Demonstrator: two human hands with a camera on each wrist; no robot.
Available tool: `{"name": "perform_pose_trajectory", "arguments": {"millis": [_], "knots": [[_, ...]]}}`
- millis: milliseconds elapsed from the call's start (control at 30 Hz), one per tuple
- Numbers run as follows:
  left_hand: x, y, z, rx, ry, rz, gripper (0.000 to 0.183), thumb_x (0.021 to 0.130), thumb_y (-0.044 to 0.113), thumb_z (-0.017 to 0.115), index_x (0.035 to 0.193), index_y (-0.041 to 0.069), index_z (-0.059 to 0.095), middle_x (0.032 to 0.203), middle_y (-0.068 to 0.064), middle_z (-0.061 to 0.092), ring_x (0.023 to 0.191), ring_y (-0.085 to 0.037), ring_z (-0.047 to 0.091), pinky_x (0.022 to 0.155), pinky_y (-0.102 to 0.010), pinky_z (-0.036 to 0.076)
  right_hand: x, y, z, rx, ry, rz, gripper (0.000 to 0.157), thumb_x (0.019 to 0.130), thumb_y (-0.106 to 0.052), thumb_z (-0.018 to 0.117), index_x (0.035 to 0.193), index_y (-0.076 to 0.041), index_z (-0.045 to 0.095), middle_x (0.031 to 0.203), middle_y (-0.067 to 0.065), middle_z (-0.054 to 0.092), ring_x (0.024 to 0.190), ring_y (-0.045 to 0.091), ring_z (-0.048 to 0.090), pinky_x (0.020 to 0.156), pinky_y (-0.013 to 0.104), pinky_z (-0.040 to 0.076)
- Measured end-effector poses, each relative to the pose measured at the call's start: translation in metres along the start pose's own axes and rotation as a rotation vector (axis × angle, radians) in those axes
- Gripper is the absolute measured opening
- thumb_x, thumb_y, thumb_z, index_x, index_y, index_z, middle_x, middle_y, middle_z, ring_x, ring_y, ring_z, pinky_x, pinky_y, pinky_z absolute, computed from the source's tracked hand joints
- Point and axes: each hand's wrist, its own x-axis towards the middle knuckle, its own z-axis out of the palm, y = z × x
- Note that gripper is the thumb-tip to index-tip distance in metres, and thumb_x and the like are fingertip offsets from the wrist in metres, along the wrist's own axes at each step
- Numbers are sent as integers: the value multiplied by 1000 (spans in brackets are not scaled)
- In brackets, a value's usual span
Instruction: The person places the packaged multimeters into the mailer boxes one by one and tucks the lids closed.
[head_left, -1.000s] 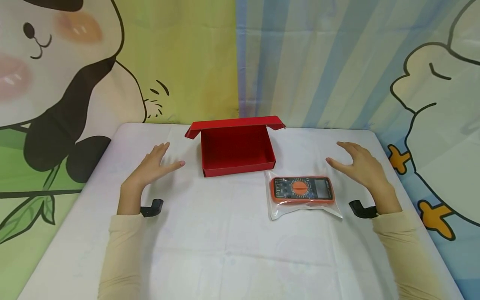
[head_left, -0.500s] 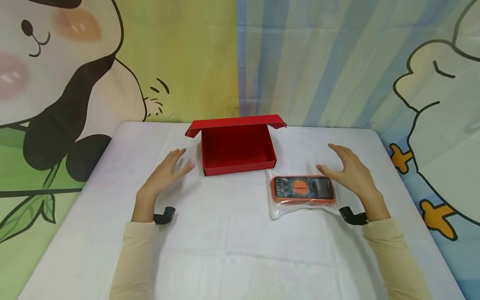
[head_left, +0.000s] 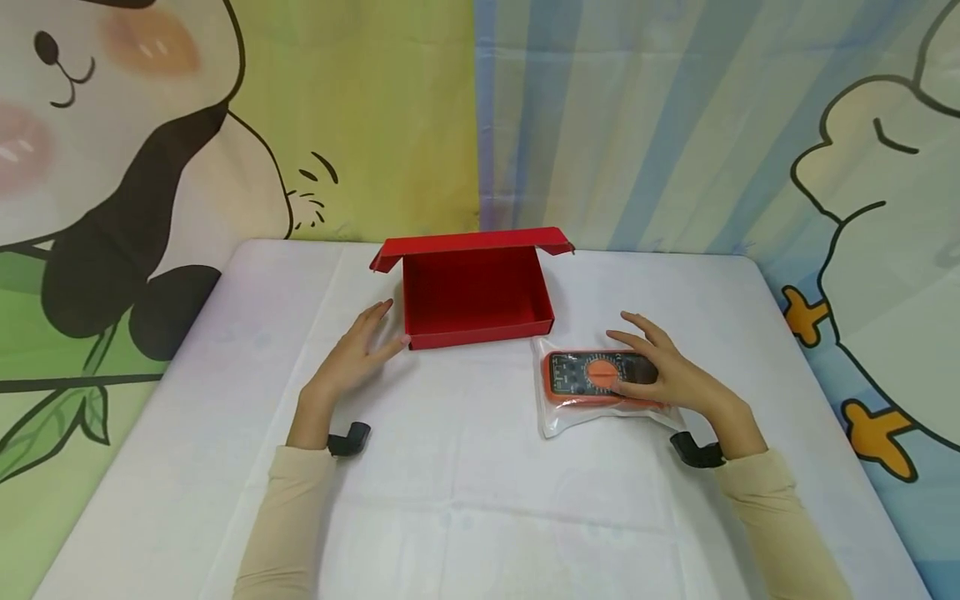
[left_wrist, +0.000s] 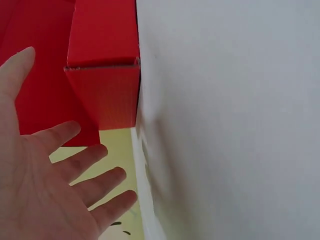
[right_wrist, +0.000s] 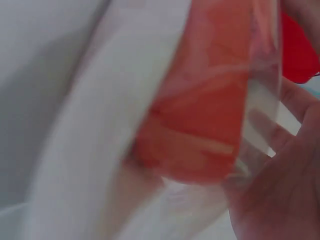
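Observation:
A red cardboard box (head_left: 480, 335) stands with its lid raised at the far middle of the table, its inside bare. My left hand (head_left: 351, 360) hovers by the box's left front corner, thumb and fingers spread, holding nothing. In the left wrist view the box's side (left_wrist: 105, 95) fills the space beyond the thumb. An orange and black multimeter (head_left: 573, 372) lies face up in a clear plastic bag (head_left: 553, 423), in front of the box to the right. My right hand (head_left: 678, 379) reaches over the meter's right end, thumb across its near side, fingers extended above its far side.
A white cloth covers the table (head_left: 487, 492). Behind it hangs a printed curtain (head_left: 390, 125) with cartoon animals. Black wrist cameras, one on the left wrist (head_left: 349, 439) and one on the right wrist (head_left: 696, 452), jut inward.
My left hand has moved right, up to the box's corner. My right hand has moved left and down, from beside the bagged multimeter to over its right end. Box and meter stay put.

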Motion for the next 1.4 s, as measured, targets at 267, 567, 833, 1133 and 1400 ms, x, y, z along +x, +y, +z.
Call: {"name": "perform_pose_trajectory", "arguments": {"millis": [267, 567, 833, 1133, 1400], "knots": [[1, 2, 9, -140, -53, -8, 102, 84, 52, 70, 158, 23, 5, 163, -7, 9, 148, -31, 12, 112, -64, 23, 0, 0, 17, -64, -12, -99, 92, 68, -42, 88, 145, -22, 43, 157, 14, 22, 147, 40, 6, 108, 72, 11], [5, -5, 26, -273, 15, 91, 111, 81, 34, 79, 158, 24, 1, 163, -3, 5, 149, -27, 8, 114, -61, 22, 2, -1, 30, -239, 54, -120, 102, 64, -59, 84, 149, -26, 39, 153, 15, 34, 144, 39, 20, 113, 59, 14], [2, 19, 35, -419, 103, 192, 101, 82, 7, 76, 156, 3, 7, 159, -21, 9, 146, -36, 12, 115, -59, 22, 2, 2, 38, -305, 102, -146, 104, 62, -62, 83, 148, -22, 40, 147, 11, 43, 139, 36, 30, 108, 59, 21], [20, 4, 50, -578, 136, 156, 85, 88, 5, 70, 156, 9, 18, 160, -14, 20, 148, -30, 21, 117, -48, 24, -2, 4, 38, -324, 165, -80, 108, 58, -65, 84, 147, -20, 42, 143, 14, 44, 126, 34, 42, 106, 57, 26], [22, -7, 59, -569, 171, 155, 79, 90, 12, 70, 155, 19, 25, 158, -8, 28, 146, -24, 28, 114, -45, 30, 0, 3, 41, -305, 209, -28, 92, 59, -61, 85, 134, -18, 54, 121, 12, 58, 112, 32, 50, 102, 55, 30]]}}
